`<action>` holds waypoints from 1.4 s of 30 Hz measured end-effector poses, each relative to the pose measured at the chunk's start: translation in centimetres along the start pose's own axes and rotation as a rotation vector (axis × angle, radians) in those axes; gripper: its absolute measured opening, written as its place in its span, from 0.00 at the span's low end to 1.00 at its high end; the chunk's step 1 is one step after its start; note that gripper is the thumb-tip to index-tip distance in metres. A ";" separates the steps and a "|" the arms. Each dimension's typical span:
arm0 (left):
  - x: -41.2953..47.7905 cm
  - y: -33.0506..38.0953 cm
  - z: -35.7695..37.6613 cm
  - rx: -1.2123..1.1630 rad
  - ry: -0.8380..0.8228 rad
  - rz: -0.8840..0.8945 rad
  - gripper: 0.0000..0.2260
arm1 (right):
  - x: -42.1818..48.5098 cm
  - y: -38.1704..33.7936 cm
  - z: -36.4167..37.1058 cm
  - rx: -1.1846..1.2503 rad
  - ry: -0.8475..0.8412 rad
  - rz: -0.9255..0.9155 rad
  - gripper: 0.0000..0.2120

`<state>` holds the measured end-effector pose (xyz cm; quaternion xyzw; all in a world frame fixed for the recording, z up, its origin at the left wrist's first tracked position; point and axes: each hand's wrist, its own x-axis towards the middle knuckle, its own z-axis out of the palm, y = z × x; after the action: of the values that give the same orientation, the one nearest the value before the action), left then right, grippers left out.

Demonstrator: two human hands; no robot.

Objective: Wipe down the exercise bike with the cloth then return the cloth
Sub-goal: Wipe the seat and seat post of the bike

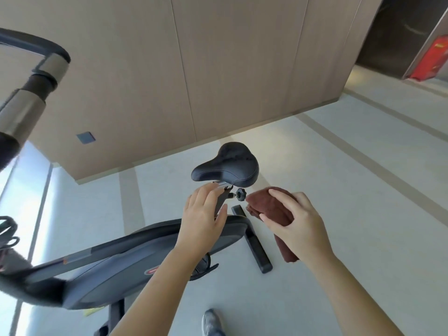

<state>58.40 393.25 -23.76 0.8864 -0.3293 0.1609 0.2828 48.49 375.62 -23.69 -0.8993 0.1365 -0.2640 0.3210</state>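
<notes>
The exercise bike [116,265] has a dark grey body and a black saddle [228,166] on a seat post. My left hand [203,214] is curled round the seat post just under the saddle, thumb on the near side. My right hand [298,224] grips a folded brown cloth [269,204] to the right of the post. The cloth's front end lies close to the black adjustment knob [241,194]. One end of the cloth hangs below my palm. The black and silver handlebar [31,76] fills the upper left.
A beige panelled wall [194,69] stands behind the bike. The pale floor [351,190] runs to the right. The bike's rear stabiliser bar [254,241] lies on the floor under my hands. My grey shoe [213,323] is at the bottom. A red object [434,61] sits far right.
</notes>
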 end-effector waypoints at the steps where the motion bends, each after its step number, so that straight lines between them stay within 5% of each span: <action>1: 0.5 -0.7 0.7 0.005 -0.011 -0.007 0.14 | 0.6 0.4 0.4 -0.005 -0.005 0.005 0.24; 23: 11.7 -18.2 12.0 0.063 -0.264 -0.237 0.21 | 21.3 5.1 17.7 -0.244 -0.242 -0.247 0.24; 27: 11.4 -18.9 13.1 0.025 -0.257 -0.287 0.19 | 22.7 7.2 19.6 -0.487 -0.500 -0.262 0.31; 36: 11.3 -20.2 14.2 -0.074 -0.182 -0.425 0.18 | 24.5 7.4 21.5 -0.391 -0.616 -0.699 0.25; 42: 11.1 -21.0 14.5 -0.110 -0.164 -0.454 0.19 | 25.9 6.3 22.5 -0.322 -0.782 -0.800 0.22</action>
<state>82.13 392.10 -38.29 0.9311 -0.1521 0.0025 0.3316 81.92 371.45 -32.48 -0.9490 -0.3041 0.0111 0.0823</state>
